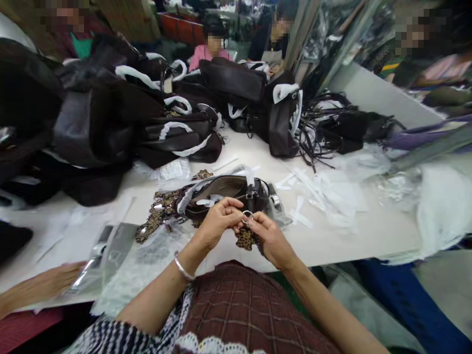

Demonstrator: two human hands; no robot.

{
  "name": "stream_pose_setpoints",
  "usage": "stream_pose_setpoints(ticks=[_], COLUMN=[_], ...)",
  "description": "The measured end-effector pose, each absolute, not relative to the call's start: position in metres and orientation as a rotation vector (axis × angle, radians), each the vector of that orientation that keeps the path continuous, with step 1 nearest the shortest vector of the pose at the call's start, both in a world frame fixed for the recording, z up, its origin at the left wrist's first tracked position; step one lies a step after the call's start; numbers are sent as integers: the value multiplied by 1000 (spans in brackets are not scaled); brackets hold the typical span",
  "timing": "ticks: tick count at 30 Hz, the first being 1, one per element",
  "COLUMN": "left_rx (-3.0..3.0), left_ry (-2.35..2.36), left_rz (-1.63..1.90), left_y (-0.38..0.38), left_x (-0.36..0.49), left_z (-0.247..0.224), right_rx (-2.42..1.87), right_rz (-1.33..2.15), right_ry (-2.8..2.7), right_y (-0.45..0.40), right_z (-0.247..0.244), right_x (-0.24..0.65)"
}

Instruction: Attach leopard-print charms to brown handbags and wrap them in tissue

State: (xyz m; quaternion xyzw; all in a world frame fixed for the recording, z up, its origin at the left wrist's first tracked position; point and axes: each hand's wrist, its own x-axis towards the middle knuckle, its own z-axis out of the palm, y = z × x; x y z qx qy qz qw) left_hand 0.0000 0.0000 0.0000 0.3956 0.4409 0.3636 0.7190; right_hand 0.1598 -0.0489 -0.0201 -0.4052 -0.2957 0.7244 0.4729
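Between my two hands is a metal ring (247, 215), pinched from both sides. My left hand (221, 220) has thumb and forefinger closed on the ring's left edge. On its right edge, the fingers of my right hand (268, 237) are closed too. A leopard-print charm (246, 239) hangs just below the ring, partly behind my right fingers; how they join is hidden. Right behind my hands lies a dark brown handbag (228, 187) with its top open and its handle wrapped in white. More leopard-print pieces (159, 214) lie left of the bag.
Dark bags with white-wrapped handles (177, 125) are heaped across the back and left. Clear plastic wrapping (332, 196) and white strips (300, 212) lie to the right. At lower left, another person's hand (55, 282) rests near a grey plastic packet (110, 250). Several people sit beyond the table.
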Motion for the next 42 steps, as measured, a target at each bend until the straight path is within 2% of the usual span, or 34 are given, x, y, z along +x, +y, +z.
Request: stream_pose_setpoints(ticks=[6, 18, 31, 37, 42], left_rx=[935, 905, 1010, 1271, 1835], left_ry=[1053, 1043, 1135, 1123, 1348], left_rz=[776, 763, 748, 634, 596], left_y=[6, 12, 29, 36, 62], left_x=[0, 0, 4, 9, 19], left_z=[-3, -14, -32, -31, -33], right_rx=[-1008, -1042, -1154, -1392, -1479], right_rz=[1867, 1836, 1684, 1390, 1309], right_ry=[-567, -642, -536, -732, -713], right_y=[-46, -38, -28, -27, -13], right_z=[-10, -20, -36, -53, -56], right_x=[158, 165, 155, 160, 175])
